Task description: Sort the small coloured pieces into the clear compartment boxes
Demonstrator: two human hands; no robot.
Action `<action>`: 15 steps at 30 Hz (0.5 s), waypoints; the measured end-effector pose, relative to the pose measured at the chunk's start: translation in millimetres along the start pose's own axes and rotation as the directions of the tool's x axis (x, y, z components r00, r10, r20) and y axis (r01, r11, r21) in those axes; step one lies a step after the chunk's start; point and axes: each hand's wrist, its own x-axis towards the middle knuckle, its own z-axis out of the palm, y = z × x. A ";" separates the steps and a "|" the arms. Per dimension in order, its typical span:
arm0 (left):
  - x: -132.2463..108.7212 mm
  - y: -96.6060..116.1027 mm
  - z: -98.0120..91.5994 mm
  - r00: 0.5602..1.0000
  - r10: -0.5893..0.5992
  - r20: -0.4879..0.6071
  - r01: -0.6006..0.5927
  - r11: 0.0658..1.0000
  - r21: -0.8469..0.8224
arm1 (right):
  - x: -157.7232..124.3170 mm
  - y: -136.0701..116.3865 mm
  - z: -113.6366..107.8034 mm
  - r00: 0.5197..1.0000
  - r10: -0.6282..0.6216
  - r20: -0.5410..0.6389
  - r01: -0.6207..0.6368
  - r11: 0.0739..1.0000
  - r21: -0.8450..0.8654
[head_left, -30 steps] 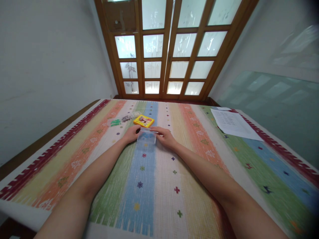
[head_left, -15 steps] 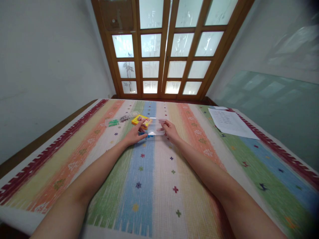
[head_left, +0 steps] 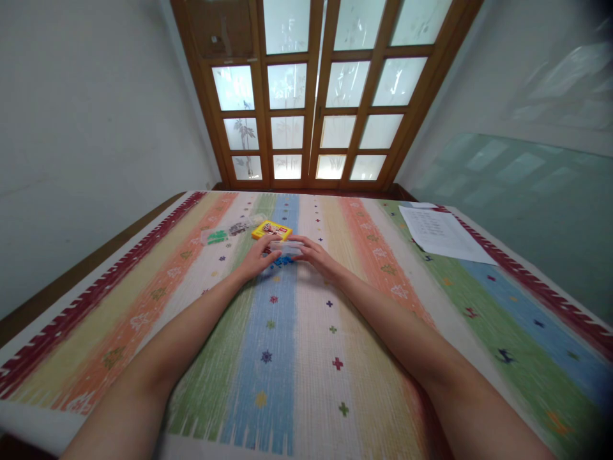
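A small clear plastic box (head_left: 287, 246) is held between both hands, low over the table. My left hand (head_left: 257, 259) has its fingers closed on the box's left end. At the right end, my right hand (head_left: 313, 255) grips it with thumb and fingers. Small blue pieces (head_left: 283, 260) show just below the box, between the hands; whether they lie inside it or on the cloth I cannot tell. Right behind the left fingers lies a yellow box (head_left: 272, 230) with a printed picture on top.
Left of the yellow box lie a clear bag of green pieces (head_left: 217, 237) and a clear bag of dark pieces (head_left: 238, 228). Printed paper sheets (head_left: 443, 233) rest at the right. A striped tablecloth (head_left: 316, 383) covers the table; wooden glazed doors (head_left: 313, 128) stand behind.
The clear box has gone from tilted up to lower and flatter, and slightly left. My right hand has moved left, closer to my left hand. More blue pieces show below it.
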 end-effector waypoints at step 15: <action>-0.5 6.5 8.8 0.993 -0.069 0.098 0.060 0.994 0.090 | -3.9 2.9 -10.5 0.950 -0.237 0.202 0.294 0.471 -0.832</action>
